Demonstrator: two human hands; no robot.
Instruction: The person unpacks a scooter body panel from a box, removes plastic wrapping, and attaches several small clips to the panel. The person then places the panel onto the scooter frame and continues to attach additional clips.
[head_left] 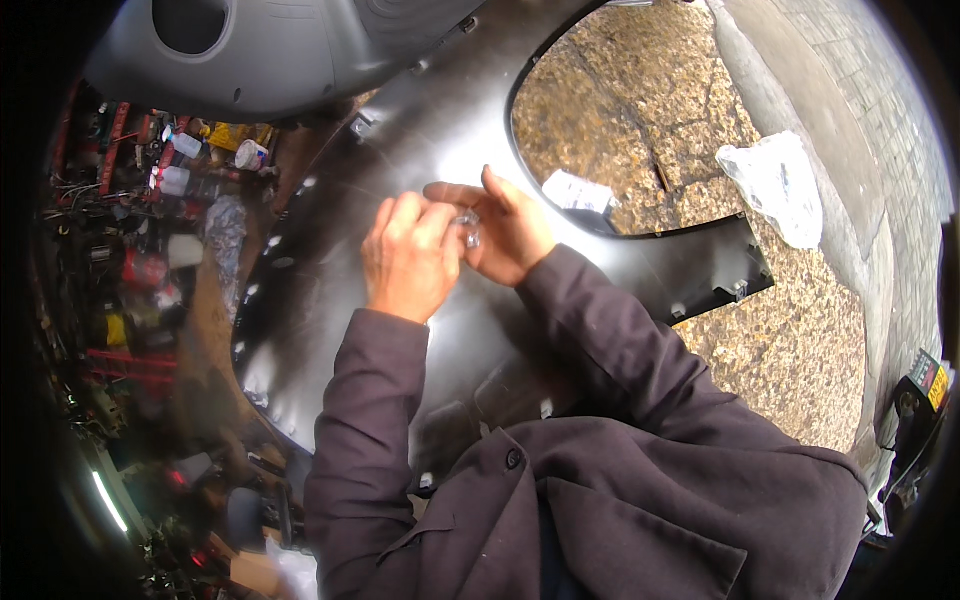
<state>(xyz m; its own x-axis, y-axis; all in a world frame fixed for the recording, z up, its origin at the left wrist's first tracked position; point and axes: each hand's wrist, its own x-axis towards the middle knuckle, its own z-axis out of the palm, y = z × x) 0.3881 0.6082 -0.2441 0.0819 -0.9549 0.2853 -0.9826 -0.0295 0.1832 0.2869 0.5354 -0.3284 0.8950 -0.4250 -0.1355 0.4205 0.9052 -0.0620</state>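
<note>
My two hands meet above a large dark car fender [330,260] with a rounded wheel-arch cutout. My right hand [515,235] is cupped with its palm turned inward, thumb raised, and holds small shiny metal clips [473,239]. From the left, my left hand [408,255] reaches over to them, fingers bent and pinched at one clip; its fingertips are partly hidden. Similar bright clips sit along the fender's edges, among them one at its upper side [362,125] and another on its right arm [740,290].
Beyond the fender's far left lies a grey plastic panel [290,60] with an oval hole. Shelves crowded with bottles and parts [150,230] stand at left. A clear plastic bag [780,190] lies on rough stone ground [640,110] at right, beside a kerb [790,90].
</note>
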